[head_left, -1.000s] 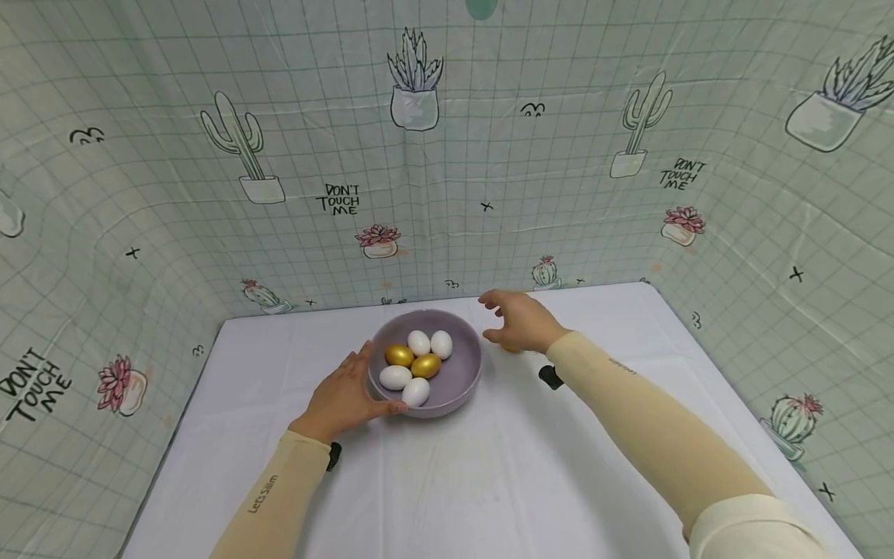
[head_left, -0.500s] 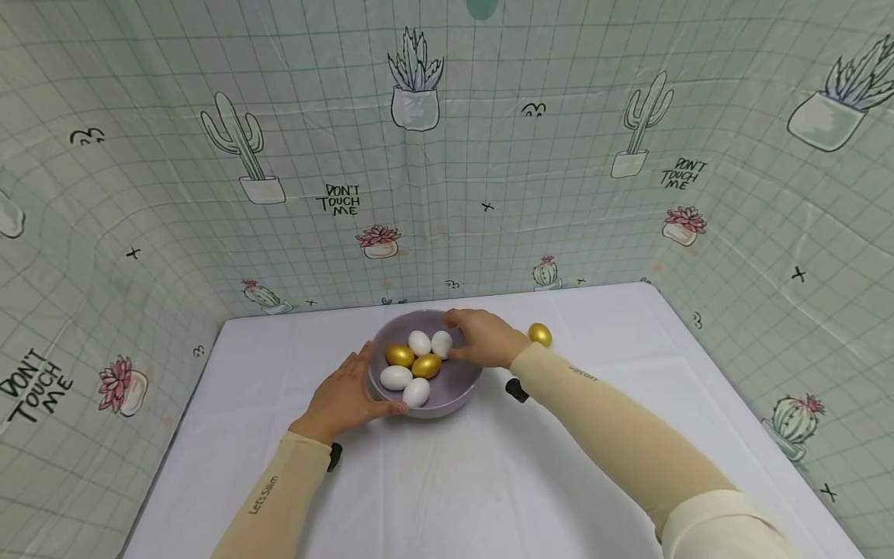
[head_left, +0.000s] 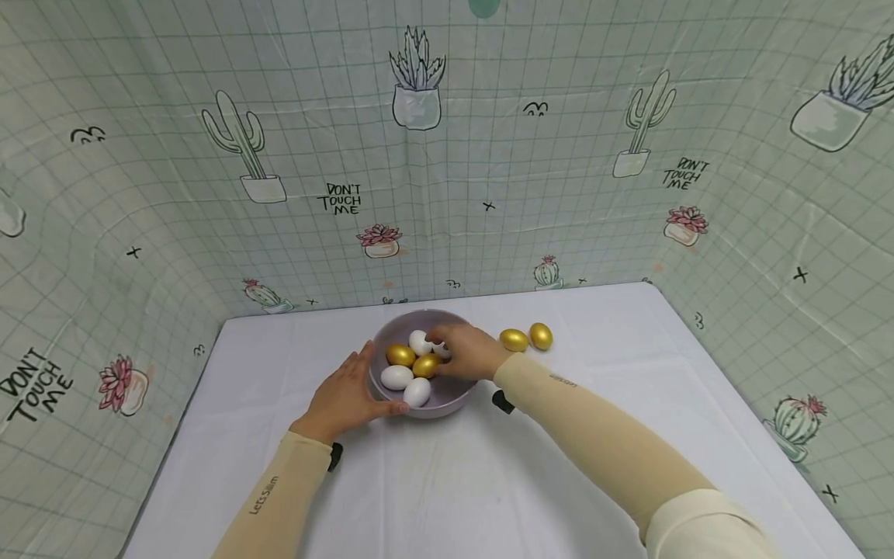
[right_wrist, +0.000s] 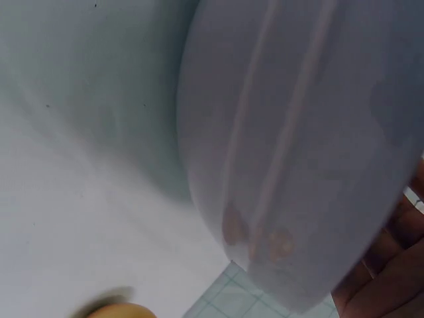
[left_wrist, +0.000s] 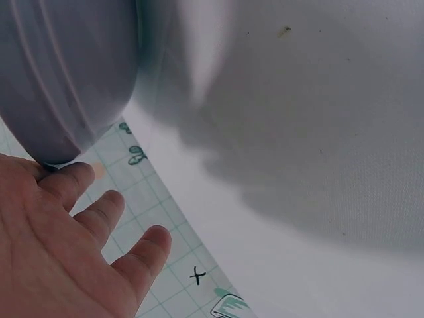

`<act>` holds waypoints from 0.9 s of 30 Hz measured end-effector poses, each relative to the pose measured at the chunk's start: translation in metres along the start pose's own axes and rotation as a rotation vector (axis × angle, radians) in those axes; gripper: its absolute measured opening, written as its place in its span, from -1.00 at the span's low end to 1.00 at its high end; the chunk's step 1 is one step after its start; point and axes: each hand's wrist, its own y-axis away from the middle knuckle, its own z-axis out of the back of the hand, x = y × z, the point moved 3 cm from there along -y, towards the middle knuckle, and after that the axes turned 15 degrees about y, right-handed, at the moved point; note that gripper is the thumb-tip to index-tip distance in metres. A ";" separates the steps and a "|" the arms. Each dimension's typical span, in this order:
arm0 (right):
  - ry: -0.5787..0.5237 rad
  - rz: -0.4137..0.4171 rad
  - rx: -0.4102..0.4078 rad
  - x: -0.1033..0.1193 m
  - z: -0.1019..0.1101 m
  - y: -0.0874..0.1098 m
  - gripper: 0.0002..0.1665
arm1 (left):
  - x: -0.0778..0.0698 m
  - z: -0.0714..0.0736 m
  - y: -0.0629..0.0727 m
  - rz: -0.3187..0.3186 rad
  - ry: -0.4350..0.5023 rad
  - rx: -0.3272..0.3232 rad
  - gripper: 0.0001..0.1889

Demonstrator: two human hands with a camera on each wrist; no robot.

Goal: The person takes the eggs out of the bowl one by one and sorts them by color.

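A mauve bowl (head_left: pixel 457 400) holds several white eggs (head_left: pixel 396 378) and two golden eggs, one on the left (head_left: pixel 400 355) and one near the middle (head_left: pixel 427 365). My left hand (head_left: pixel 342 397) rests against the bowl's left side, its thumb along the near rim. In the left wrist view the left fingers (left_wrist: pixel 99 212) are extended and spread beside the bowl. My right hand (head_left: pixel 469 352) reaches over the right rim, fingers above the white eggs and thumb at the right end of the middle golden egg. The hand partly covers one white egg.
Two more golden eggs, one nearer the bowl (head_left: pixel 513 340) and one farther right (head_left: pixel 541 336), lie on the white tablecloth (head_left: pixel 447 481). A backdrop cloth (head_left: pixel 447 171) printed with cacti rises behind and on both sides.
My right hand has moved left from beside the bowl to inside it, uncovering both golden eggs on the table. My left hand has stayed at the bowl.
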 end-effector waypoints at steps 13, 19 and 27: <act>0.082 -0.018 0.043 0.005 -0.015 -0.002 -0.42 | 0.002 -0.001 -0.001 -0.006 -0.001 -0.011 0.43; 0.115 -0.023 0.062 0.004 -0.019 -0.004 -0.42 | 0.002 -0.002 -0.002 -0.008 -0.002 -0.012 0.43; 0.148 -0.005 0.070 0.005 -0.026 -0.006 -0.49 | 0.001 -0.001 -0.001 0.000 0.000 -0.009 0.41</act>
